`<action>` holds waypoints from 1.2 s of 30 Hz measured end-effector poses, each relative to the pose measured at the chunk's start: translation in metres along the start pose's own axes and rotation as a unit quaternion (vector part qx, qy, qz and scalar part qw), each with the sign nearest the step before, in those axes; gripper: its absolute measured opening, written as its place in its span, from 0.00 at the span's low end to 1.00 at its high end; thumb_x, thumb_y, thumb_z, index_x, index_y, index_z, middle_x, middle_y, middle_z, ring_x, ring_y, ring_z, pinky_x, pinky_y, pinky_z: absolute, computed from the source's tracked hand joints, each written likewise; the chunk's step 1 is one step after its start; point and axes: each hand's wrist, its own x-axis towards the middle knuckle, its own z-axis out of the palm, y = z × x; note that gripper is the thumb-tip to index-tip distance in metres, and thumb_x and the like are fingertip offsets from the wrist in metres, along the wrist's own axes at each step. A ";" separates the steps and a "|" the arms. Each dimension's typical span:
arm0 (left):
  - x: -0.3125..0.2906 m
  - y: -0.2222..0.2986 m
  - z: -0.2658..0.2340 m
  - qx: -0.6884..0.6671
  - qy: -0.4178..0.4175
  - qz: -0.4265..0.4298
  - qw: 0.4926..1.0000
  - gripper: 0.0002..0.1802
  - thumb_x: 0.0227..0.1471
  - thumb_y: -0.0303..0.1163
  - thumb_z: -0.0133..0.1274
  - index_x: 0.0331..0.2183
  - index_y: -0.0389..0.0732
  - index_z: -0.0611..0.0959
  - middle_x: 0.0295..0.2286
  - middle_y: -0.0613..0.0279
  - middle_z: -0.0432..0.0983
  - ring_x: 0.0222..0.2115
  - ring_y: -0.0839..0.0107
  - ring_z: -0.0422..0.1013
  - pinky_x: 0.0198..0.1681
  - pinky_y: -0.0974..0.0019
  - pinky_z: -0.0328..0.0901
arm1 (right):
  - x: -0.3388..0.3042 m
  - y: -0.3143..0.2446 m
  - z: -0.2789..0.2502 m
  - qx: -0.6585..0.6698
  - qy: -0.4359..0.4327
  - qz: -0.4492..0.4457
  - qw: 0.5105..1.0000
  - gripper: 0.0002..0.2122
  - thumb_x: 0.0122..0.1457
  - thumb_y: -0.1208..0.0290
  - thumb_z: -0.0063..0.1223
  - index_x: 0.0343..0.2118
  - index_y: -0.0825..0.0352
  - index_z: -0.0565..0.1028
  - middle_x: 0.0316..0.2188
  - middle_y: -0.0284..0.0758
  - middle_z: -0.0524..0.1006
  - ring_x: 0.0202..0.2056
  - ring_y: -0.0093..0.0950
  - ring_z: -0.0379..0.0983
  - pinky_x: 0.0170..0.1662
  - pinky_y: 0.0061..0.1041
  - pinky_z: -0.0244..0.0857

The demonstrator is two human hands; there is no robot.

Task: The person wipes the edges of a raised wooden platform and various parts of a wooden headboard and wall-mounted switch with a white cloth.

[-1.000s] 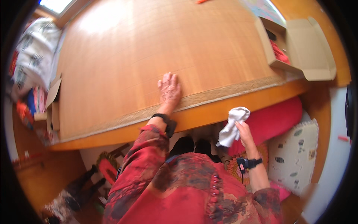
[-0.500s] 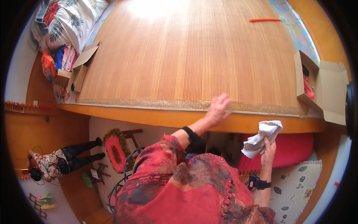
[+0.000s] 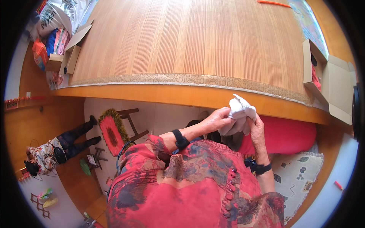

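A crumpled white cloth (image 3: 242,109) is held up between my two hands, just in front of the bed's wooden edge. My left hand (image 3: 221,117) pinches its left side. My right hand (image 3: 257,129) grips the lower right side, thumb against the fabric. Its exact kind I cannot make out. Black bands circle both my wrists. Below the cloth, a red padded seat or cushion (image 3: 287,135) shows past my right hand.
A bamboo mat (image 3: 182,45) covers the bed ahead. Open cardboard boxes stand at its left (image 3: 72,57) and right (image 3: 317,72). An orange stick (image 3: 273,3) lies at the far right. A stool with a red, fringed cover (image 3: 113,131) and another person (image 3: 53,152) are at left.
My left hand has come from over the bed edge to the cloth and taken hold of it. My right hand has brought the cloth leftward. The view has tilted down.
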 end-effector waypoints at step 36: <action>-0.154 -0.156 -0.159 -0.518 0.664 0.060 0.535 0.14 0.53 0.33 0.36 0.41 0.40 0.69 0.39 0.57 0.67 0.40 0.62 0.66 0.43 0.58 0.63 | 0.064 0.016 -0.094 -0.302 0.156 -0.227 0.913 0.09 0.56 0.77 0.43 0.39 0.68 0.71 0.32 0.35 0.73 0.34 0.24 0.71 0.38 0.22 0.64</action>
